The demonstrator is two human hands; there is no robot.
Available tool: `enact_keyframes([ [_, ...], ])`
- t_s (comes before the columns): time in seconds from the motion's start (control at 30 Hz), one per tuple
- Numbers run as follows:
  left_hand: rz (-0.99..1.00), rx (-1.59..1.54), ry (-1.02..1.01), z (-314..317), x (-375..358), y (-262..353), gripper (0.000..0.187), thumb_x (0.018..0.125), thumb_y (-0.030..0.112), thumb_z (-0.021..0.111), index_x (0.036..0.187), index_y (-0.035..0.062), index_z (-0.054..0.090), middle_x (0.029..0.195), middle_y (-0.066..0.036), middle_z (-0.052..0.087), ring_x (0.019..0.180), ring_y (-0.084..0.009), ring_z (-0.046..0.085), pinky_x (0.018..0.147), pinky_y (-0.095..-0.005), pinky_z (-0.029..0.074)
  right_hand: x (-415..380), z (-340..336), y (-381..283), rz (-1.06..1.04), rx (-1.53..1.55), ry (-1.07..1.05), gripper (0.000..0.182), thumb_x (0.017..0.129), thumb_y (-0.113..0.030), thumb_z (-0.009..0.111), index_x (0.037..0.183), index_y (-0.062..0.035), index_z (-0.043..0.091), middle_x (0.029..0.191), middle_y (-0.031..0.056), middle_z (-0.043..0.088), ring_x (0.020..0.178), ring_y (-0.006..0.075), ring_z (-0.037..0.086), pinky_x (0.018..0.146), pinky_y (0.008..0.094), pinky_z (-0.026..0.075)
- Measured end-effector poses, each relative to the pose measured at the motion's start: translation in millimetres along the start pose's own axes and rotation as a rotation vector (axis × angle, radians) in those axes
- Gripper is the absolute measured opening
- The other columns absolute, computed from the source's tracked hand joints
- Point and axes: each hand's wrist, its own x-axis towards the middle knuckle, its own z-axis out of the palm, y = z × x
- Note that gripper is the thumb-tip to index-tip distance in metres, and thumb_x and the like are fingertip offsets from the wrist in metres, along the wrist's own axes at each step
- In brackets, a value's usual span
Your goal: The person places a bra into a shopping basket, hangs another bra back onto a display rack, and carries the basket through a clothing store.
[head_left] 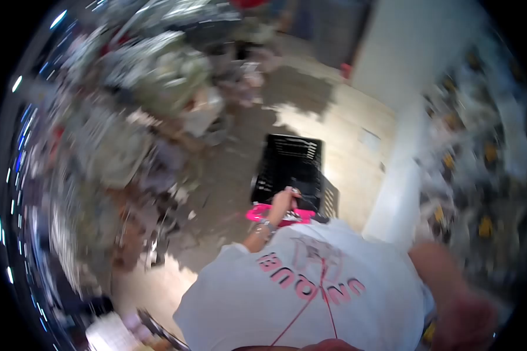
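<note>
My left hand (284, 200), with a bracelet on its wrist, is stretched forward over the near end of a black plastic basket (293, 138). Its fingers are bent together, and I cannot tell what is in them. The basket has slotted walls and a dark inside. Bright pink pieces (259, 212) show on both sides of my left wrist, at the near end of the basket. My right hand (465, 316) hangs at the lower right beside the goods on that side, its fingers smeared by motion.
Blurred piles of plastic-wrapped goods (158, 70) line the left side. A pale floor (357, 134) runs ahead, with a white wall-like panel (416, 52) at the far right. Bagged items with yellow spots (486, 155) fill the right. My white printed shirt (310, 281) covers the lower middle.
</note>
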Motion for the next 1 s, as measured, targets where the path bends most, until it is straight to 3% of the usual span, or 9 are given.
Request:
enact_keyframes([
  [0.1,0.021,-0.093,0.012,11,-11,26,0.053,0.101,0.039,0.033,0.081,0.0016,0.066,0.053,-0.002,0.055,0.046,-0.0098,0.048,0.046,-0.0258,0.038,-9,1,12,0.230,0.362,-0.071,0.007,0.094,-0.019,0.049,0.094,-0.0121,0.049,0.080,-0.0031,0.047,0.059,0.0052,0.045,0.056,0.0228,0.039],
  [0.23,0.017,-0.109,0.035,19,-38,57,0.053,0.102,0.037,0.033,0.082,0.0000,0.065,0.054,-0.003,0.055,0.048,-0.0110,0.050,0.050,-0.0252,0.041,-15,42,36,0.240,0.672,0.041,0.007,0.090,-0.016,0.052,0.096,-0.0135,0.050,0.076,-0.0040,0.048,0.058,0.0035,0.046,0.056,0.0219,0.040],
  [0.4,0.035,-0.087,0.083,31,-73,49,0.053,0.102,0.037,0.031,0.084,-0.0009,0.064,0.053,-0.004,0.056,0.049,-0.0135,0.054,0.053,-0.0279,0.045,-16,83,56,0.132,1.024,0.187,0.015,0.087,-0.015,0.055,0.101,-0.0126,0.049,0.071,-0.0072,0.046,0.059,0.0005,0.046,0.054,0.0201,0.039],
  [0.5,-0.017,-0.103,0.148,33,-97,51,0.054,0.102,0.039,0.032,0.085,-0.0006,0.065,0.053,-0.004,0.056,0.049,-0.0127,0.054,0.052,-0.0276,0.045,-12,95,60,0.182,1.140,0.197,0.019,0.085,-0.016,0.058,0.099,-0.0106,0.047,0.068,-0.0085,0.044,0.060,-0.0009,0.045,0.052,0.0191,0.038],
  [0.6,-0.048,-0.193,0.209,31,-106,39,0.054,0.102,0.039,0.032,0.086,-0.0016,0.065,0.052,-0.003,0.056,0.049,-0.0122,0.054,0.052,-0.0272,0.045,-14,97,66,0.178,1.175,0.138,0.019,0.084,-0.016,0.060,0.093,-0.0095,0.044,0.065,-0.0093,0.042,0.059,-0.0011,0.043,0.051,0.0185,0.037],
  [0.8,-0.053,-0.246,0.268,32,-119,45,0.054,0.101,0.038,0.033,0.087,-0.0030,0.065,0.051,-0.003,0.055,0.049,-0.0122,0.054,0.053,-0.0273,0.045,-21,102,83,0.105,1.124,0.112,0.020,0.083,-0.015,0.061,0.089,-0.0128,0.042,0.082,-0.0029,0.048,0.059,0.0058,0.045,0.051,0.0196,0.038],
  [0.87,-0.033,-0.271,0.315,32,-113,28,0.054,0.101,0.038,0.034,0.086,-0.0027,0.064,0.051,-0.003,0.055,0.048,-0.0121,0.054,0.052,-0.0275,0.046,-60,72,114,0.112,1.382,0.118,0.009,0.083,-0.022,0.051,0.086,-0.0141,0.053,0.086,0.0027,0.048,0.069,0.0158,0.042,0.058,0.0300,0.033],
  [0.93,-0.039,-0.341,0.362,36,-109,23,0.054,0.101,0.039,0.035,0.083,-0.0024,0.063,0.051,-0.003,0.055,0.047,-0.0121,0.054,0.051,-0.0283,0.046,-74,69,119,0.157,1.356,0.128,0.013,0.082,-0.028,0.052,0.087,-0.0153,0.054,0.088,0.0043,0.046,0.071,0.0191,0.043,0.058,0.0348,0.034],
  [1.0,-0.013,-0.326,0.352,36,-102,14,0.053,0.101,0.039,0.035,0.087,-0.0034,0.064,0.050,-0.003,0.054,0.046,-0.0120,0.053,0.050,-0.0283,0.045,-83,78,118,0.228,1.062,0.158,0.027,0.080,-0.031,0.064,0.092,-0.0165,0.044,0.088,0.0018,0.043,0.066,0.0157,0.047,0.050,0.0340,0.040],
])
